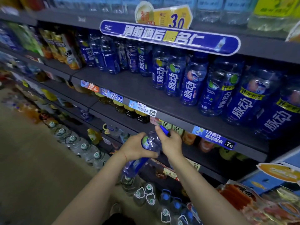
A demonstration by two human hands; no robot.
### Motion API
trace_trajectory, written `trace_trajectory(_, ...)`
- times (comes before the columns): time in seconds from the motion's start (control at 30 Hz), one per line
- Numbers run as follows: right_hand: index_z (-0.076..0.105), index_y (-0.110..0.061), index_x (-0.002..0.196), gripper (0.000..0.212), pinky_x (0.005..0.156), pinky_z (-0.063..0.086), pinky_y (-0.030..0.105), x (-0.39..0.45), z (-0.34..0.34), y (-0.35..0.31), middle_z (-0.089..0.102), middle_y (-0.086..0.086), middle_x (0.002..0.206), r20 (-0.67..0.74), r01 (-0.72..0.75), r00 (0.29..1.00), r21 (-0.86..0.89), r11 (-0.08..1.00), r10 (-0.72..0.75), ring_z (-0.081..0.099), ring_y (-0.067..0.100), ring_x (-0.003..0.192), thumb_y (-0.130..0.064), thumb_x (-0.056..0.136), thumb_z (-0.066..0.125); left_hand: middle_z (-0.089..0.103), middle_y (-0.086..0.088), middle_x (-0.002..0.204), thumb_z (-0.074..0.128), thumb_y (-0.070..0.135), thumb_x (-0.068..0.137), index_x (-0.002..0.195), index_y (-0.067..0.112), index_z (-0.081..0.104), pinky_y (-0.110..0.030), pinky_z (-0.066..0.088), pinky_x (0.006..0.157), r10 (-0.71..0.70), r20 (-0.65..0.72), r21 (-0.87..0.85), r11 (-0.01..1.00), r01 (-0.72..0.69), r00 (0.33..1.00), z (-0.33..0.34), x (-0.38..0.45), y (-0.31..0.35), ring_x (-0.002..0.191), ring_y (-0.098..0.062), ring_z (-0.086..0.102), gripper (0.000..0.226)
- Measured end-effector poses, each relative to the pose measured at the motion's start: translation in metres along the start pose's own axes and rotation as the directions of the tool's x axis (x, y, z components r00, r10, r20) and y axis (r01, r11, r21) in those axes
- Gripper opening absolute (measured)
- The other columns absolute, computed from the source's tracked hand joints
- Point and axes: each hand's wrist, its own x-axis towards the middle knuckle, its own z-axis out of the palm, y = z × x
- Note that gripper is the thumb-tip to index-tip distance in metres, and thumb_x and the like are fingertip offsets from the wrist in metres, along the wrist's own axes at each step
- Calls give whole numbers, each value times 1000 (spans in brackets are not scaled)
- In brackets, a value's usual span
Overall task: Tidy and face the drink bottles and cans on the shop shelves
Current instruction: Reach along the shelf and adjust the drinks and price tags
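Note:
I hold a blue-labelled clear drink bottle point(146, 143) tilted in front of the shelves, below the middle shelf edge. My left hand point(134, 148) grips its body from the left. My right hand point(168, 142) grips its upper part near the blue cap point(164, 129). On the middle shelf point(138, 88) stand rows of matching blue bottles point(190, 85), several with labels facing out, with a bare stretch of shelf in front of the left rows.
A blue banner sign point(170, 37) hangs from the upper shelf edge. Price tags point(214, 138) line the middle shelf rail. Large water jugs point(84, 146) stand on the floor along the shelf base. Snack packs point(259, 202) sit at the lower right.

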Motion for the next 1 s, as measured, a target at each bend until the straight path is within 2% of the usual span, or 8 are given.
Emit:
trace_trajectory(0.17, 67, -21, 94, 30, 64, 46, 28, 6, 62, -49, 64, -7, 74, 371, 128, 924, -72, 989, -92, 57, -3, 54, -50, 86, 69, 76, 11, 91, 91, 25, 64, 100, 24, 71, -27, 54, 78, 21, -226, -359, 928, -103, 974, -81, -8, -14, 85, -6, 70, 41)
trace_trajectory(0.27, 57, -31, 104, 33, 76, 47, 11, 14, 102, -78, 66, -17, 94, 541, 236, 834, -168, 957, -111, 60, -14, 76, -39, 80, 79, 77, 4, 96, 87, 41, 53, 100, 23, 70, -35, 56, 84, -2, -415, -493, 841, -224, 910, -134, 11, -14, 92, -17, 71, 53)
trace_trajectory(0.33, 55, -34, 113, 59, 88, 52, 21, 21, 128, -97, 66, -12, 111, 564, 318, 813, -218, 923, -147, 64, -3, 97, -44, 65, 88, 76, 1, 99, 87, 41, 51, 103, 22, 66, -37, 56, 85, 41, -479, -510, 800, -316, 877, -170, 28, -12, 92, -17, 71, 59)
trace_trajectory(0.57, 52, -23, 119, 71, 74, 56, 39, 60, 205, -152, 71, -2, 105, 221, 469, 883, -396, 789, -414, 68, 22, 94, -34, 54, 78, 65, 9, 116, 89, 10, 67, 122, 32, 47, -15, 48, 90, 308, -535, -395, 732, -555, 787, -235, 90, -6, 103, 2, 63, 73)
trace_trajectory(0.73, 58, -22, 117, 56, 77, 54, 30, 113, 234, -154, 72, -5, 102, 23, 312, 942, -429, 848, -335, 69, 16, 92, -35, 68, 84, 58, 4, 135, 75, 65, 65, 137, 28, 47, -40, 41, 111, 296, -290, -369, 843, -392, 910, -253, 152, -47, 126, -10, 54, 86)
trace_trajectory(0.83, 60, -20, 117, 60, 82, 55, 31, 143, 244, -154, 73, -3, 107, -56, 234, 955, -456, 859, -290, 69, 16, 95, -35, 65, 87, 57, 1, 136, 39, 81, 71, 134, 29, 56, -45, 25, 117, 260, -177, -58, 960, -274, 949, -261, 181, -76, 130, -18, 48, 83)
trace_trajectory(0.9, 59, -21, 116, 64, 82, 58, 40, 162, 251, -155, 72, -1, 108, -101, 177, 962, -477, 861, -254, 70, 20, 95, -40, 62, 88, 58, 2, 134, 35, 73, 74, 128, 28, 61, -42, 7, 120, 302, -104, 213, 937, -275, 948, -262, 192, -89, 130, -20, 46, 75)
trace_trajectory(1.0, 56, -24, 115, 66, 82, 58, 46, 188, 264, -156, 69, 1, 113, -113, 129, 969, -526, 841, -219, 69, 24, 98, -47, 61, 85, 60, 8, 124, 41, 59, 74, 117, 30, 68, -31, 0, 116, 386, -131, 329, 886, -327, 913, -261, 203, -105, 123, -21, 47, 58)
